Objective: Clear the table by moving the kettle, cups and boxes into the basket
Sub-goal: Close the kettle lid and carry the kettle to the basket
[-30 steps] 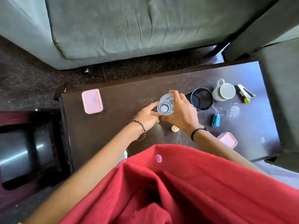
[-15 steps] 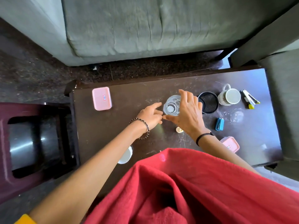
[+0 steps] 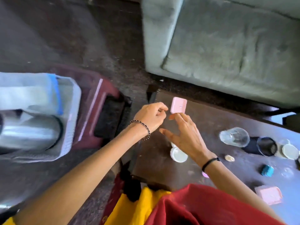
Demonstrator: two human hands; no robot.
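Observation:
A pink box (image 3: 178, 105) lies near the dark table's far left corner (image 3: 154, 93). My left hand (image 3: 150, 116) hovers just left of it, fingers half curled, holding nothing. My right hand (image 3: 183, 135) is spread flat, its fingertips at the box's near edge. Under my right palm stands a white cup (image 3: 178, 155). A clear glass (image 3: 234, 137), a black mesh cup (image 3: 267, 146) and a white mug (image 3: 290, 151) stand to the right. A second pink box (image 3: 268, 194) sits at the near edge. On the floor to the left, the grey basket (image 3: 69, 127) holds the steel kettle (image 3: 30, 132).
A maroon stool (image 3: 100, 111) stands between the basket and the table. A grey sofa (image 3: 227, 46) runs behind the table. A blue object (image 3: 267, 170) and a pale scrap (image 3: 229, 158) lie on the table. My red and yellow clothing (image 3: 178, 207) covers the near edge.
My right hand has let go of the glass, which now stands on the table. Both hands moved left to the pink box. The view swung left, showing the basket and kettle.

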